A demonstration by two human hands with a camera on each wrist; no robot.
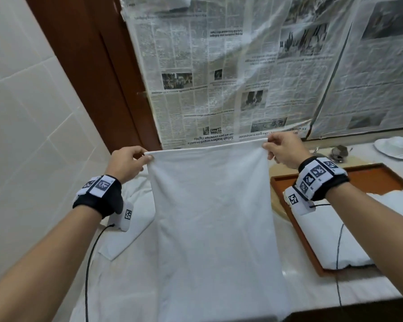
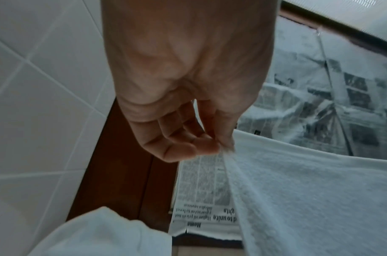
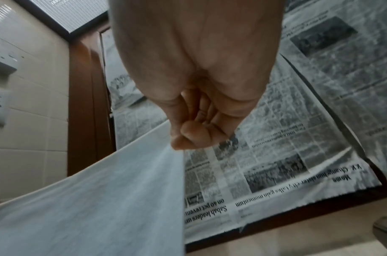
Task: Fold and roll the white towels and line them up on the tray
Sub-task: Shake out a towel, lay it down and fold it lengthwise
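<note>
You hold the white towel (image 1: 212, 217) up between your hands: your left hand (image 1: 126, 162) pinches its top left corner, your right hand (image 1: 283, 148) its top right corner. It hangs over the counter, left of the brown tray (image 1: 368, 175).

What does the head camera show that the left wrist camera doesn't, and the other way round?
Only the head view shows the right hand pinching the towel's other top corner, the brown tray with a white towel on it, and a white dish behind. Only the left wrist view shows the fingertips closing on the terry corner from below. Both show the left hand, the held towel hanging stretched, and the newspaper on the wall.
</note>
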